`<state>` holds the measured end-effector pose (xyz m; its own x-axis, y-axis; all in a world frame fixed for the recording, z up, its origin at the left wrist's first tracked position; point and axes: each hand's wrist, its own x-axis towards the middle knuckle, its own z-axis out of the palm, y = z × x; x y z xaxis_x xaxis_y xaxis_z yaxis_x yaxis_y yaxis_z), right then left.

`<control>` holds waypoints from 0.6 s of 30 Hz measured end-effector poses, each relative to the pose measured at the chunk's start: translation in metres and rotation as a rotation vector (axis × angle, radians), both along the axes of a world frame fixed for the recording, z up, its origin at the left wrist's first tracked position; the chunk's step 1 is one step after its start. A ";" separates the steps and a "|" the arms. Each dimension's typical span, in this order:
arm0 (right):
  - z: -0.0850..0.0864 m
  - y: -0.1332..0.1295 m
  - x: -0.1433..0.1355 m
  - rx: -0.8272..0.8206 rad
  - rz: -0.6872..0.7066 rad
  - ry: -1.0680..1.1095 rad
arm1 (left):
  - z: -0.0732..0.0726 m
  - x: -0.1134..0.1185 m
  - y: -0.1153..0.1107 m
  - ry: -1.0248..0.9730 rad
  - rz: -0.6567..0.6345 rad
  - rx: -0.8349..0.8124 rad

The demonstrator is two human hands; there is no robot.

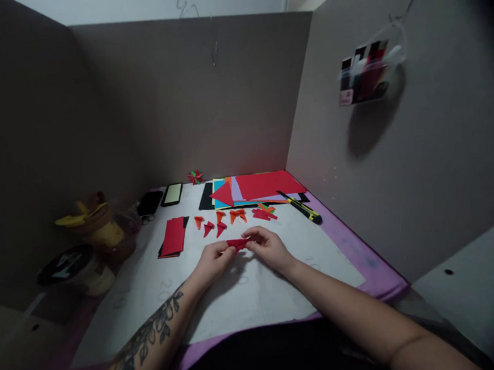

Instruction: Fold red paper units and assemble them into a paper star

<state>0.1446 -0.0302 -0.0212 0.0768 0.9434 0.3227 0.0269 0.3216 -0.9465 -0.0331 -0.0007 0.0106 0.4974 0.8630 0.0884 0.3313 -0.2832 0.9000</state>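
Red folded paper (237, 243) centred over tabletop (282, 305), pinched at both ends, likely to keep creases tight. Left hand (214, 261): thumb and fingers closed on left end. Right hand (274, 252): fingertips nearly together on right end. From paper: folded pieces (208, 228) 11 o'clock, red strips (174, 236) 10, cutter (306, 211) 2; probably kept within reach.

The knife (302, 208) lay right of the folded pieces (221, 228), the phone (172, 195) behind the strips (174, 236) at left, and the paper stack (268, 185) behind the folded pieces.
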 end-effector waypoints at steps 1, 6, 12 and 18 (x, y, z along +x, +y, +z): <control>0.000 0.000 0.000 0.004 0.002 -0.020 | -0.001 0.000 0.000 0.004 -0.007 0.006; 0.003 -0.001 0.001 0.116 -0.027 -0.091 | -0.004 0.000 0.002 -0.027 -0.032 -0.129; 0.007 -0.004 0.001 0.155 -0.040 -0.179 | -0.006 0.000 0.003 -0.082 -0.080 -0.286; 0.004 -0.003 0.000 0.058 -0.014 -0.102 | -0.009 0.001 0.004 -0.102 -0.051 -0.166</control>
<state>0.1443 -0.0330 -0.0176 0.0541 0.9220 0.3833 0.1274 0.3743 -0.9185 -0.0316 0.0028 0.0016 0.5361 0.8441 -0.0005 0.2249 -0.1422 0.9640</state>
